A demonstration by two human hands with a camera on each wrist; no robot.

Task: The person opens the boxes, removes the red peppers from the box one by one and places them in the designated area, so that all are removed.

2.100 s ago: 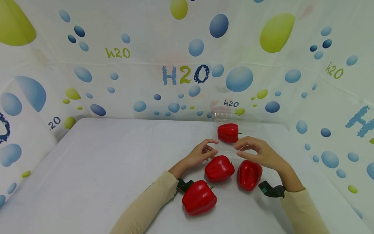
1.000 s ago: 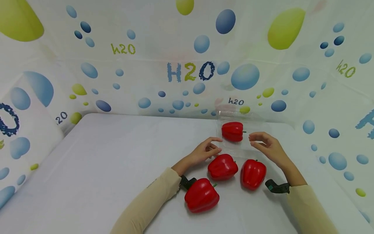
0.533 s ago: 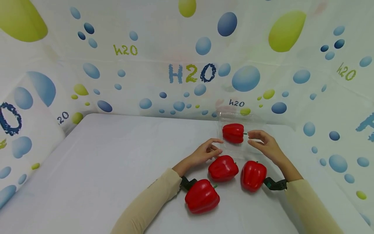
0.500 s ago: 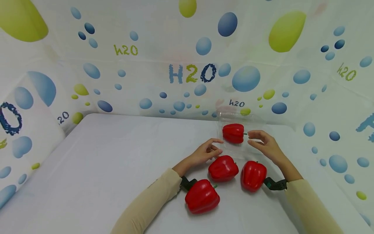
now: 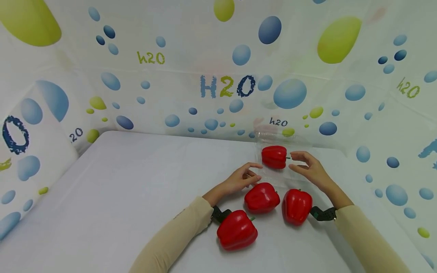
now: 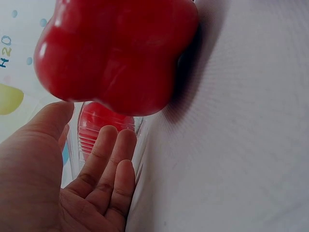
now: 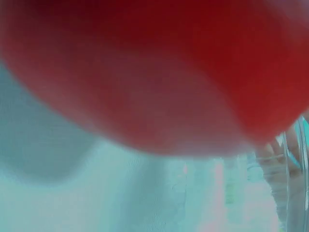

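A clear plastic container (image 5: 273,177) stands at the back of the table, with one red bell pepper (image 5: 274,157) lying in it, green stem to the right. My left hand (image 5: 239,179) rests at the container's front left side, fingers loosely bent and holding nothing. At the right side hovers my right hand (image 5: 310,167), fingers relaxed near the stem, grasping nothing. In front lie a middle pepper (image 5: 261,198), a right pepper (image 5: 297,207) and a near pepper (image 5: 237,230). A red pepper (image 6: 116,53) looms large in the left wrist view; a blurred red pepper (image 7: 154,87) fills much of the right wrist view.
A white cloth covers the table (image 5: 136,197). Behind it hangs a white curtain (image 5: 184,49) printed with blue and green drops. A dark wrist camera mount (image 5: 323,213) sits beside the right pepper, and another mount (image 5: 220,215) touches or overlaps the near pepper.
Since the oldest frame my right hand has moved right, from the container's front to its right side. The left hand stays put. The peppers keep their places; the head view has shifted slightly.
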